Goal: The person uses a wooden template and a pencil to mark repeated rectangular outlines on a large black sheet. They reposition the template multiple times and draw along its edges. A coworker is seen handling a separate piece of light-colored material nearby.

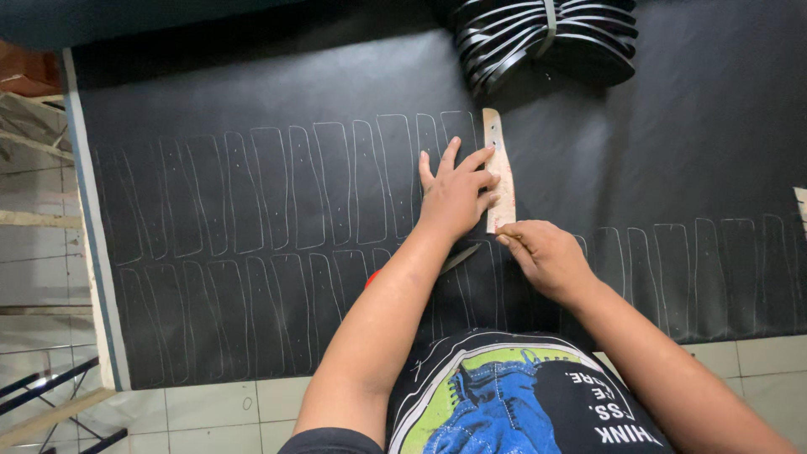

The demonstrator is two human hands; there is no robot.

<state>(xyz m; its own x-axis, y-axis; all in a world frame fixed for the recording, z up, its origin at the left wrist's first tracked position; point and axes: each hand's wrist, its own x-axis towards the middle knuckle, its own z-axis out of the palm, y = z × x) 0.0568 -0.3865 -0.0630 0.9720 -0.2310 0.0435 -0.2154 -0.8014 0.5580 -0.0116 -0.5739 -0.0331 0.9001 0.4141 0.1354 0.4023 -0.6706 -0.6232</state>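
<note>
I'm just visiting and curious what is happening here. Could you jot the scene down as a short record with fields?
Surface: large black sheet spread flat, covered with rows of white traced outlines
Left hand: pressed flat, fingers spread, holding down a narrow tan cardboard template
Right hand: closed at the template's lower end, as if gripping a marking tool; the tool itself is hidden
Near the left wrist: a slim dark tool lying on the sheet
Top edge: strapped bundle of black cut pieces
Floor: pale tiles
</note>
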